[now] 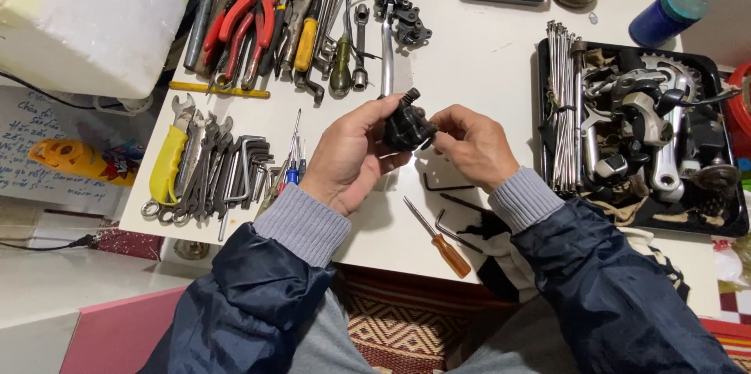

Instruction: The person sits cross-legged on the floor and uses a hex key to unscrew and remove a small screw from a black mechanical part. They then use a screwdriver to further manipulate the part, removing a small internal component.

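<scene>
Black mechanical part [407,125] sat between fingertips of both hands above table [485,53]. Left hand [352,155] wrapped closed around body; right hand [469,143] pinched its side. Advisable: firm left-hand support, small right-fingertip turns.

tools [235,163] left, parts tray [547,108] right, screwdriver [440,239] front

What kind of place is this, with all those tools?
Probably a home bicycle-repair bench. Pliers and wrenches lie spread on a white table, and a black tray holds spokes and metal bike parts. Both hands hold a small black part.
</scene>
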